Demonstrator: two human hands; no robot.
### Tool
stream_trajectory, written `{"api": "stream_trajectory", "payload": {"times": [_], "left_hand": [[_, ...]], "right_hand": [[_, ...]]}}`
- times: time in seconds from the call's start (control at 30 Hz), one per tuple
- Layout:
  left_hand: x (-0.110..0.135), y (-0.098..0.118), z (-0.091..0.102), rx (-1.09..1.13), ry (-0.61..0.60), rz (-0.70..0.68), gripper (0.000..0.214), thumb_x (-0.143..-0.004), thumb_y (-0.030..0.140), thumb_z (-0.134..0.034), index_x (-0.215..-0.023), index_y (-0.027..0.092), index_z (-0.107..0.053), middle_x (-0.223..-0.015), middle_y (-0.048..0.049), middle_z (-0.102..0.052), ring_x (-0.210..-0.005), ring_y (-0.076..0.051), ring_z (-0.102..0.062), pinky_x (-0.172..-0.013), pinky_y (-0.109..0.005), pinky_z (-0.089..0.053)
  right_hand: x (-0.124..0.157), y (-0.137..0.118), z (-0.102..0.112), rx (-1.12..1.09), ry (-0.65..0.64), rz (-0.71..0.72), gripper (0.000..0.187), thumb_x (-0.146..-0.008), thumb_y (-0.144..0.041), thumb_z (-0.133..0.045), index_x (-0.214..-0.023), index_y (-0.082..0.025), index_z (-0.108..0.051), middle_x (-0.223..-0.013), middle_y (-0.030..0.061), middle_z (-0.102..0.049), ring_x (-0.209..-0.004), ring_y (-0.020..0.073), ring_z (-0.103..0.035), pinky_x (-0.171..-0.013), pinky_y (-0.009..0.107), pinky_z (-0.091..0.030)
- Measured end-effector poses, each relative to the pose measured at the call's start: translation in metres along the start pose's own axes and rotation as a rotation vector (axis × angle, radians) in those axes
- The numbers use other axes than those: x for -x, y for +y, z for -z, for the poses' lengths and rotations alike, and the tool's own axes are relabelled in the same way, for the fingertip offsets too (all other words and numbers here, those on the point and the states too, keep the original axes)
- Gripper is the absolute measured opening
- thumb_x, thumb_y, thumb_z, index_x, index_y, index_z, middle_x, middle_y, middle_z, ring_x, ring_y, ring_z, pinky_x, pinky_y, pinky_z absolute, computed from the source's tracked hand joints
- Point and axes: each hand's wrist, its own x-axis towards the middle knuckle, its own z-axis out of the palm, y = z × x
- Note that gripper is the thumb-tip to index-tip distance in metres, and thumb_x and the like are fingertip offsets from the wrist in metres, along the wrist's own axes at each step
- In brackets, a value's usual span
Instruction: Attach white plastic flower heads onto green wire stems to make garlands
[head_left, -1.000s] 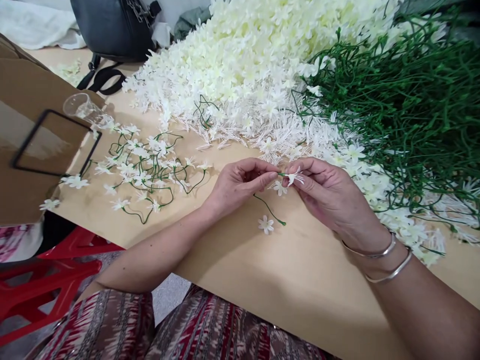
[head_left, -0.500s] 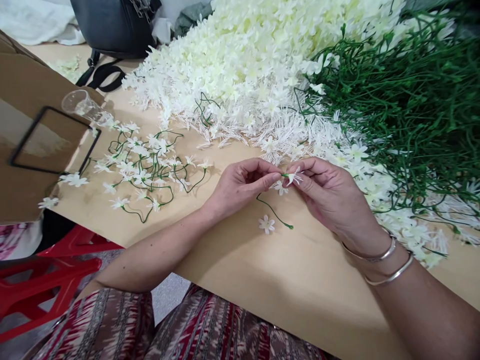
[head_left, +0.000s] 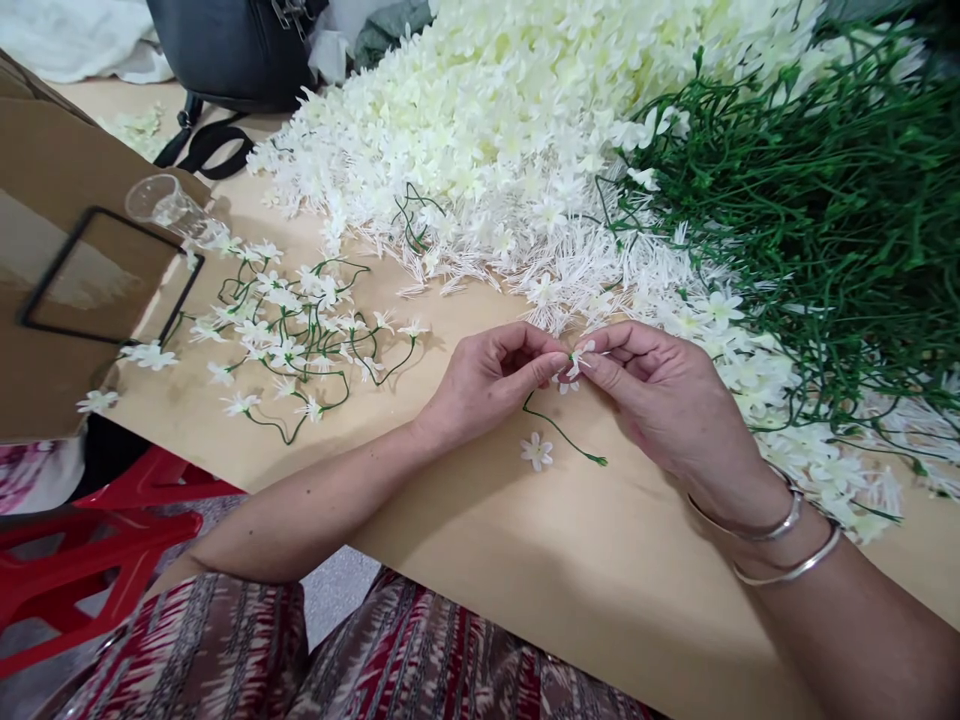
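Observation:
My left hand (head_left: pixel 499 375) pinches a green plastic flower stem (head_left: pixel 559 427) near one end. Its other end hangs down to the right and stops in a small green tip. My right hand (head_left: pixel 652 385) grips a white artificial flower (head_left: pixel 577 358) at the stem's upper end, thumb and forefinger on the petals. Both sets of fingertips almost meet there, so the joint between flower and stem is partly covered. Below them a loose white blossom (head_left: pixel 536 452) lies on the table (head_left: pixel 480 520). Another blossom shows just under the held flower, partly hidden.
Left on the table lie several flowers on stems (head_left: pixel 289 340), near a tipped clear plastic cup (head_left: pixel 176 208) and a cardboard box (head_left: pixel 67 250). A heap of white petals (head_left: pixel 487 130) spreads behind; green stems (head_left: pixel 810 210) pile up at right. A black bag (head_left: pixel 232 50) stands at the back.
My right fingers have shifted on the white flower, whose petals now look more spread and tilted. The stem's dangling end has swung slightly right. My left hand keeps its pinch.

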Motion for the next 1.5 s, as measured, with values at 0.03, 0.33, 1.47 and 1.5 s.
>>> {"api": "stream_trajectory", "payload": {"times": [0.03, 0.33, 1.47, 1.5], "left_hand": [[0.0, 0.0, 0.0, -0.003, -0.003, 0.001, 0.047, -0.087, 0.062, -0.078, -0.086, 0.016, -0.072, -0.077, -0.0037, -0.071, -0.067, -0.011, -0.059, -0.063, -0.024, -0.048], [0.0, 0.001, -0.001, 0.075, -0.02, 0.023, 0.045, -0.086, 0.059, -0.081, -0.087, 0.015, -0.072, -0.079, -0.0037, -0.073, -0.071, -0.011, -0.064, -0.07, -0.024, -0.053], [0.0, 0.003, -0.003, 0.104, -0.045, 0.064, 0.043, -0.089, 0.058, -0.078, -0.091, 0.016, -0.07, -0.08, -0.0026, -0.071, -0.073, -0.012, -0.065, -0.073, -0.026, -0.055], [0.001, 0.002, -0.003, 0.094, -0.038, 0.061, 0.043, -0.089, 0.058, -0.078, -0.09, 0.016, -0.07, -0.079, -0.0023, -0.071, -0.073, -0.012, -0.065, -0.073, -0.026, -0.055]], "right_hand": [[-0.001, 0.0, 0.0, -0.013, -0.003, -0.007, 0.02, -0.083, -0.043, -0.087, -0.088, -0.028, -0.075, -0.083, 0.0005, -0.074, -0.077, 0.0177, -0.069, -0.077, 0.035, -0.06], [-0.004, -0.002, -0.002, -0.053, -0.014, -0.012, 0.023, -0.081, -0.041, -0.089, -0.085, -0.025, -0.073, -0.079, -0.001, -0.073, -0.075, 0.0152, -0.069, -0.075, 0.032, -0.06], [-0.003, 0.006, 0.001, -0.131, -0.046, -0.02, 0.018, -0.084, -0.043, -0.087, -0.089, -0.029, -0.075, -0.083, -0.0012, -0.074, -0.081, 0.0176, -0.07, -0.082, 0.035, -0.057], [-0.003, 0.006, 0.001, -0.112, -0.045, -0.009, 0.017, -0.086, -0.042, -0.085, -0.09, -0.029, -0.075, -0.083, -0.001, -0.074, -0.081, 0.0177, -0.07, -0.082, 0.035, -0.057]]}}
